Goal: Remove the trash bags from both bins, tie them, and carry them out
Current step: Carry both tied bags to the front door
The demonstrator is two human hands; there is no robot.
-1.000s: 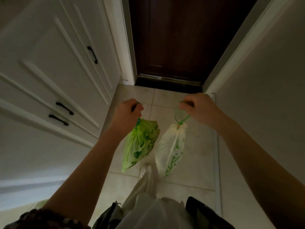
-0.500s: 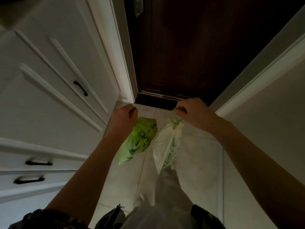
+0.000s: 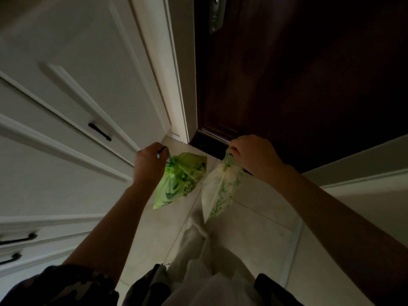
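Two small tied trash bags hang in front of me above the tiled floor. My left hand (image 3: 149,165) is shut on the drawstring of a bright green bag (image 3: 180,178) with a darker leaf print. My right hand (image 3: 254,157) is shut on the knotted top of a pale, whitish bag (image 3: 219,191) with green print. The bags hang side by side, a little apart. Both hands are held out at about the same height, close to the foot of a dark brown door (image 3: 298,74).
White cabinet doors with black handles (image 3: 99,131) line the left side. A white door frame (image 3: 170,89) stands between cabinet and door. A metal lock plate (image 3: 215,14) sits high on the door. A pale wall (image 3: 364,195) closes the right. My light trousers (image 3: 198,250) show below.
I have walked closer to the door, which now fills the upper right of the view. Both hands still carry the bags, which swung slightly forward.
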